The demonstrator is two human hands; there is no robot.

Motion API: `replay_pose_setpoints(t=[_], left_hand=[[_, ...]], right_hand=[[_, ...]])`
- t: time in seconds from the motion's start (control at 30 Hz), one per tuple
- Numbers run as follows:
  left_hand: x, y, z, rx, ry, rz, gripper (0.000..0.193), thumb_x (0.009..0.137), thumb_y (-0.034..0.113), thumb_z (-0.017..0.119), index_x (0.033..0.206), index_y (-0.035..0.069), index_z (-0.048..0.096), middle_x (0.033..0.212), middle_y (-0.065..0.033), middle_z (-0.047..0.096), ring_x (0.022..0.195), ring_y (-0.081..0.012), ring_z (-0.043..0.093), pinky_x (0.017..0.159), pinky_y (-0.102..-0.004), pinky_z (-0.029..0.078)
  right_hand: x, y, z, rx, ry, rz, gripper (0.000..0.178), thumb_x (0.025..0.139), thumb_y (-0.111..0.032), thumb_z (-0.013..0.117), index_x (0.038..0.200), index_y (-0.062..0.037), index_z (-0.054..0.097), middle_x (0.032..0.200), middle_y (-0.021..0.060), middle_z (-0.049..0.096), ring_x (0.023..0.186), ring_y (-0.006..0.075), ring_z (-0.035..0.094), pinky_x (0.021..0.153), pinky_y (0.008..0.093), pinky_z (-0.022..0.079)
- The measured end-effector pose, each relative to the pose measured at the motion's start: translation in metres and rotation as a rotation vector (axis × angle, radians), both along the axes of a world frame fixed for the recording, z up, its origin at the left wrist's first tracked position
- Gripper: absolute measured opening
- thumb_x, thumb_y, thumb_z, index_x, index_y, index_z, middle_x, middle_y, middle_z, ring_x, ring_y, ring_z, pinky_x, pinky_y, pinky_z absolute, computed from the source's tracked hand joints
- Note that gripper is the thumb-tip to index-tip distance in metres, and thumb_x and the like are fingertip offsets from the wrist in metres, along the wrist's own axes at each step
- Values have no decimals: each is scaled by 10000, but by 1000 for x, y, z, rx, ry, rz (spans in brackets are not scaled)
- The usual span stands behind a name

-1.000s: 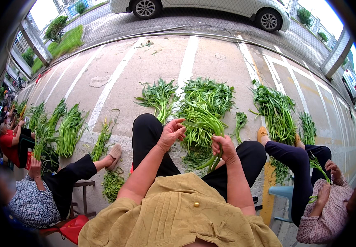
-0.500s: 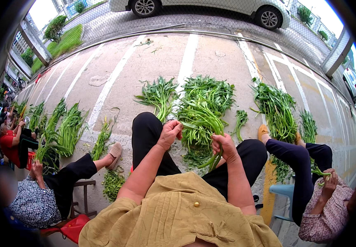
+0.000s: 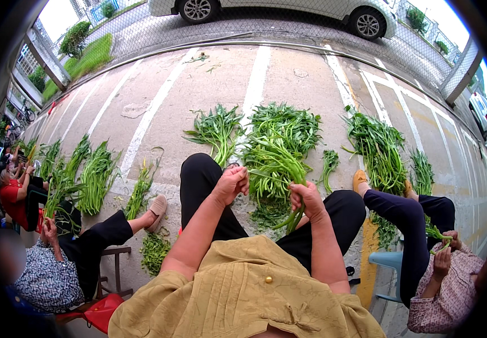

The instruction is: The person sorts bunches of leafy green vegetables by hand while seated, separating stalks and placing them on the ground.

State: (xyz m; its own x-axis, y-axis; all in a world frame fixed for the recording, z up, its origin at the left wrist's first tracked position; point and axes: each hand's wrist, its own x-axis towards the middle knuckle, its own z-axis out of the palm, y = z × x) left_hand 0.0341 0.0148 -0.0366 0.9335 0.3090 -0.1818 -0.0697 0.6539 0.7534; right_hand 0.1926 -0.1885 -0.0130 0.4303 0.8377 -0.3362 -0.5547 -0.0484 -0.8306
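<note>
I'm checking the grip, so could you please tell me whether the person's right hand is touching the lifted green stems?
Touching: the head view shows the right hand closed around the lifted green stems, whose ends show below it.

Car [image 3: 311, 8]: white, standing beyond the mesh fence [image 3: 460, 79]
Bush [image 3: 76, 39]: growing beside the grass [image 3: 98, 53], upper left
Stool [image 3: 384, 259]: pale blue, standing on the pavement [image 3: 210, 84] at right

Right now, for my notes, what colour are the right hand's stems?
Green stems; best seen in the head view.
</note>
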Motion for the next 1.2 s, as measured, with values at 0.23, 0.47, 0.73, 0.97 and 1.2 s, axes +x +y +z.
replay_pose_setpoints(t=[0.23, 0.47, 0.73, 0.97, 1.2], left_hand=[[-6, 7, 7, -155, -230, 19, 180, 892, 168, 518, 747, 62, 508, 595, 8, 395, 535, -126, 433, 517, -287, 419], [-5, -13, -7, 730, 153, -287, 138, 745, 98, 688, 854, 19, 657, 770, -45, 618, 647, -124, 579, 613, -259, 465], [-1, -12, 17, 1177, 420, -352, 269, 692, 252, 765, 732, 10, 654, 594, -34, 584, 543, -87, 517, 518, -258, 429], [4, 0, 14, 439, 245, 110, 166, 812, 163, 661, 888, 32, 594, 694, 14, 559, 501, -45, 468, 457, -200, 410], [4, 2, 3, 469, 178, 125, 82, 807, 98, 646, 783, 39, 594, 624, 21, 543, 476, -46, 462, 442, -189, 379]], right_hand=[[12, -6, -1, 58, 54, -115, 100, 815, -112, 548, 838, -17, 525, 497, 1, 417, 367, 103, 398, 365, 268, 409], [10, -5, 1, 63, -2, -78, 130, 828, -131, 540, 855, -5, 525, 502, -1, 407, 372, 100, 396, 371, 261, 413], [4, -3, -3, 38, -11, -24, 93, 819, -112, 557, 842, -27, 529, 501, -2, 416, 368, 95, 400, 360, 256, 404], [1, -2, -1, -9, -62, 34, 87, 821, -117, 551, 846, -38, 525, 498, 2, 416, 367, 99, 404, 362, 257, 407], [-2, -1, 3, -27, -77, 54, 87, 823, -115, 555, 848, -39, 523, 494, 1, 420, 364, 97, 402, 360, 256, 404]])
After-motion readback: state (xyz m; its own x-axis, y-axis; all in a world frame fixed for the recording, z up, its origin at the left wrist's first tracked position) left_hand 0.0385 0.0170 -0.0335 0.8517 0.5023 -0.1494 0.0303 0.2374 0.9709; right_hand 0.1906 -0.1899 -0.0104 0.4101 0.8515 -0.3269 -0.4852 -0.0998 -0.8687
